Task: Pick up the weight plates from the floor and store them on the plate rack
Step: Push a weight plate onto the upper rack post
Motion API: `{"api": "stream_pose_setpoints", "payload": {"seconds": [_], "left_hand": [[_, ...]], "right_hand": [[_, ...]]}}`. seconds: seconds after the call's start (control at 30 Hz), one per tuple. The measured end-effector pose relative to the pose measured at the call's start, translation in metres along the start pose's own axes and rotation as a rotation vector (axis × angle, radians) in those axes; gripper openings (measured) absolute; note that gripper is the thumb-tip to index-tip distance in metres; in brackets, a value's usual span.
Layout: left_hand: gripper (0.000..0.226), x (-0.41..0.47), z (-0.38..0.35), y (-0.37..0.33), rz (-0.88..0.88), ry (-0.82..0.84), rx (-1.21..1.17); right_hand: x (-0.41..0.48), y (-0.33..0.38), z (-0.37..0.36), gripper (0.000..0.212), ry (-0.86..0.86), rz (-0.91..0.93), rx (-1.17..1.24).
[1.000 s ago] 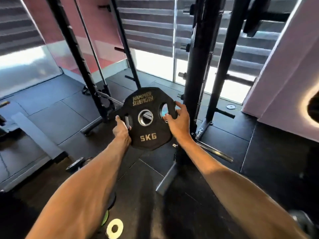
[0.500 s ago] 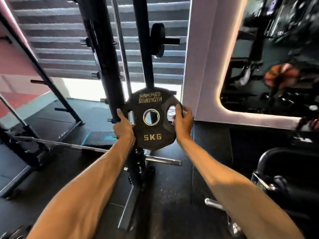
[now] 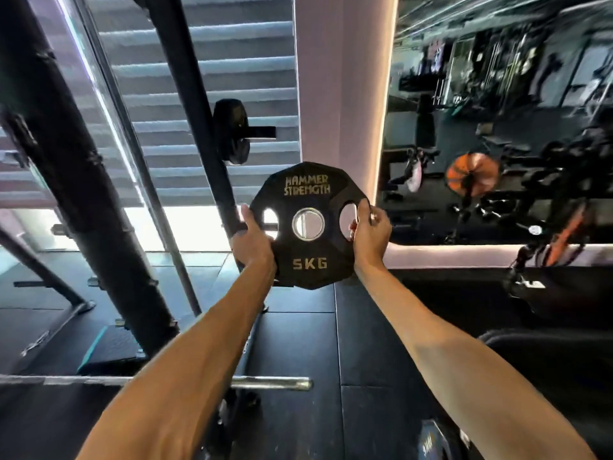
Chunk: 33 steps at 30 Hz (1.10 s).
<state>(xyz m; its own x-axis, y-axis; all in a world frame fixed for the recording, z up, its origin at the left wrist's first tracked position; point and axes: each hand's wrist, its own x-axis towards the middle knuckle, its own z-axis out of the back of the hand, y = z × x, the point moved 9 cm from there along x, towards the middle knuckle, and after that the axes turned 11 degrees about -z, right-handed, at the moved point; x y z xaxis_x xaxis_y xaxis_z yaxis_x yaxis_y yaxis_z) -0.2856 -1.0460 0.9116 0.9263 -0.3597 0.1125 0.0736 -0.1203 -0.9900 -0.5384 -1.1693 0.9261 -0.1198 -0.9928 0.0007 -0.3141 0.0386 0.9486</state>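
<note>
**Plate in both hands, peg above your left fingers**
From the rack upright point(image 3: 199, 104) a peg point(image 3: 262, 131) juts rightward, higher than your left hand point(image 3: 252, 242), which curls round the left rim of the weight plate point(image 3: 308, 227). The plate stands upright, facing you, clear of the floor. Your right hand point(image 3: 370, 234) hooks its right grip hole. Its bore points away from you, so it likely must turn to match the peg.
</note>
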Motion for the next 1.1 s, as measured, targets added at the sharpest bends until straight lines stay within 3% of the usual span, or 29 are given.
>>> {"api": "stream_pose_setpoints", "payload": {"seconds": [0.1,0.2,0.3,0.4,0.57,0.67,0.8,0.93,1.1], "left_hand": [[0.059,0.041,-0.048,-0.001,-0.025,0.034,0.047],[0.072,0.091,-0.091,-0.001,-0.078,0.078,0.19],[0.055,0.142,-0.139,0.0,-0.121,0.129,0.28],[0.081,0.173,-0.178,0.006,-0.106,0.116,0.228],[0.073,0.202,-0.255,0.004,-0.161,0.194,0.213],[0.08,0.221,-0.305,0.016,-0.184,0.216,0.192],[0.091,0.245,-0.373,0.036,-0.125,0.198,0.153],[0.078,0.267,-0.436,0.031,-0.175,0.163,0.191],[0.082,0.303,-0.483,0.02,-0.216,0.04,0.186]], "right_hand": [[0.048,0.0,-0.021,0.028,-0.036,0.032,0.018],[0.094,-0.003,-0.047,0.032,-0.063,0.061,0.035],[0.139,-0.008,-0.068,0.034,-0.111,0.061,0.062],[0.181,-0.012,-0.083,0.036,-0.141,0.063,0.083],[0.25,-0.016,-0.091,0.029,-0.219,0.091,0.102],[0.293,-0.017,-0.09,0.02,-0.264,0.112,0.105],[0.366,-0.023,-0.094,0.025,-0.268,0.108,0.12],[0.442,-0.019,-0.105,0.025,-0.252,0.12,0.143],[0.526,-0.021,-0.143,0.021,-0.121,0.084,0.181]]}}
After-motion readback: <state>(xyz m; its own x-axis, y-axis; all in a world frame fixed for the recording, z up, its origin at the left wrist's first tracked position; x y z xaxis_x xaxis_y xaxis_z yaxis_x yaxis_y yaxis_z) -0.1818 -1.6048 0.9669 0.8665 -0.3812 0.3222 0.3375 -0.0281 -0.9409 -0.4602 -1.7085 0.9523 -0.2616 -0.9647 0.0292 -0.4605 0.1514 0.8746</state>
